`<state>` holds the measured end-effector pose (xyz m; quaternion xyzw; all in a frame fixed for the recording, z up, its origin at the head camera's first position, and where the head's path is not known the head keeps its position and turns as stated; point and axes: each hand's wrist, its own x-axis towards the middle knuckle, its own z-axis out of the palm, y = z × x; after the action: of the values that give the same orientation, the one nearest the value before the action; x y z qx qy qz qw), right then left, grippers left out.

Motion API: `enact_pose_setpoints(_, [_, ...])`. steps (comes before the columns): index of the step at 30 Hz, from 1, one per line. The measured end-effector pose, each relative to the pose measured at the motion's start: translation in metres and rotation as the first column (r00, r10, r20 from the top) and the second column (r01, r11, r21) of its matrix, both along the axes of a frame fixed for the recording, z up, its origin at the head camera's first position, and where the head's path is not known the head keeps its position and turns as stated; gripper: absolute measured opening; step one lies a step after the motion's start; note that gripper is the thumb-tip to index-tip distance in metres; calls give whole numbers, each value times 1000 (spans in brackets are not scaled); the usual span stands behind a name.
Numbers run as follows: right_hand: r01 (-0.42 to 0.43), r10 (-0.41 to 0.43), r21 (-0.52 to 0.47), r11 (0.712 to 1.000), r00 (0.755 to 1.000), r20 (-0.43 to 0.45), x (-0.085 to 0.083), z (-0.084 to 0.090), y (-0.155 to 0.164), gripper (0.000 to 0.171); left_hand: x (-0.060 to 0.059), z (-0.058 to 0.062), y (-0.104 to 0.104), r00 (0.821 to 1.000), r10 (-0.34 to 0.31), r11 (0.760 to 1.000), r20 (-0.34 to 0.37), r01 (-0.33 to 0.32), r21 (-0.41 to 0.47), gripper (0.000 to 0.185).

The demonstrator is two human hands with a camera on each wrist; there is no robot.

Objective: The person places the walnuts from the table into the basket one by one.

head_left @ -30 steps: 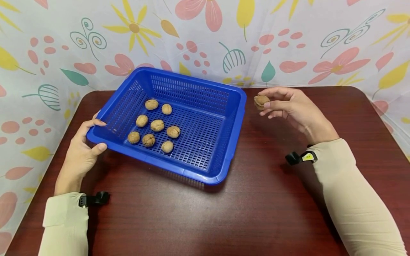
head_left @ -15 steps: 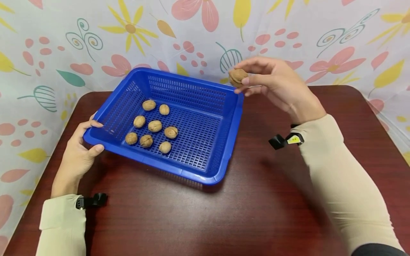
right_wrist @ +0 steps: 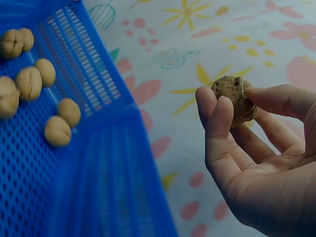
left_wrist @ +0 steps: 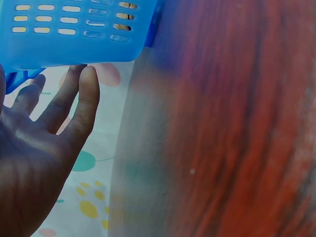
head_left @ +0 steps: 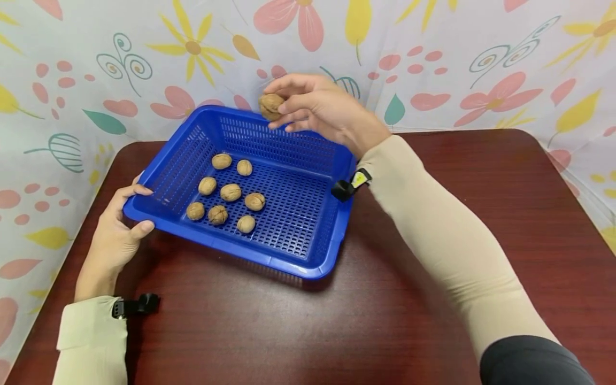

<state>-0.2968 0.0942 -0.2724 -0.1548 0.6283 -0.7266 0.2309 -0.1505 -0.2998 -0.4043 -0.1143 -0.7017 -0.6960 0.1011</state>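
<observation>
A blue plastic basket with slotted walls stands on the table, several walnuts lying on its floor toward the left. My left hand grips the basket's left corner, thumb at the front rim and fingers at the left side; the left wrist view shows the same hand beneath the slotted wall. Over the basket's back rim, my right hand pinches a walnut between thumb and fingertips. In the right wrist view this walnut looks rough and brown, apart from the basket.
The dark red-brown wooden table extends in front of the basket and to its right. Behind and at the left hangs a white cloth printed with flowers and leaves. My right forearm crosses above the basket's right end.
My right hand has carried its walnut up and left, from beside the basket's right end to over its back rim. The left hand keeps its grip, and the walnuts inside lie as before.
</observation>
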Motion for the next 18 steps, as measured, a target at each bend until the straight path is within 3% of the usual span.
enact_pose_setpoints(11, [-53, 49, 36, 998, 993, 109, -18, -25, -40, 22, -2, 0, 0, 1000, 18, 1000, 7, -18, -12, 53])
enact_pose_setpoints(18, [-73, 27, 188, 979, 971, 239, -24, -35, -54, 26, -4, 0, 0, 1000, 2, 1000, 6, -2, -7, 52])
